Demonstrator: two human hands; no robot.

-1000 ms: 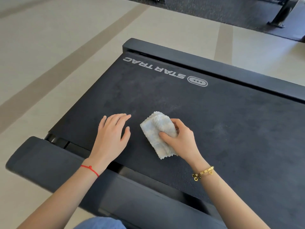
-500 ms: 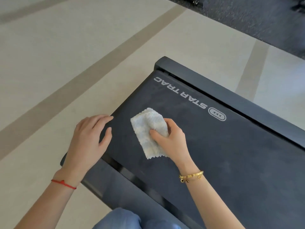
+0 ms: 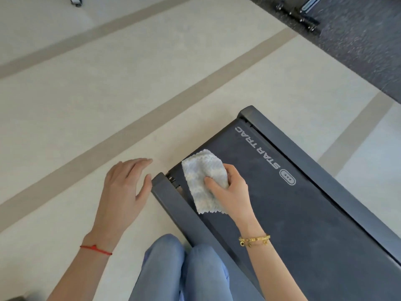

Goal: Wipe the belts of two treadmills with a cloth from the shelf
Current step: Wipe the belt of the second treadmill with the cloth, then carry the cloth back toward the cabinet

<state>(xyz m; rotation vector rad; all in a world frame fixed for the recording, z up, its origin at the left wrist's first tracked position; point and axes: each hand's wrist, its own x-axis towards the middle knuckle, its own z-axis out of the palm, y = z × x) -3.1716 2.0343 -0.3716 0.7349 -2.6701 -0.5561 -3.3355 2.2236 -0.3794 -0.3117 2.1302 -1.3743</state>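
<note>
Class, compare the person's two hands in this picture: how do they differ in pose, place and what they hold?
The right hand grips the cloth on the treadmill belt; the left hand holds nothing. The right hand's fingers curl; the left hand's lie straight, over the floor beside the treadmill's side rail. Both wrists wear bracelets.

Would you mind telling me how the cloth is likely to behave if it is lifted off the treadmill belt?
The cloth will probably go limp: it already bunches under the right hand. It looks thin, so likely light. Its waffled weave should grip the belt rather than slide.
</note>
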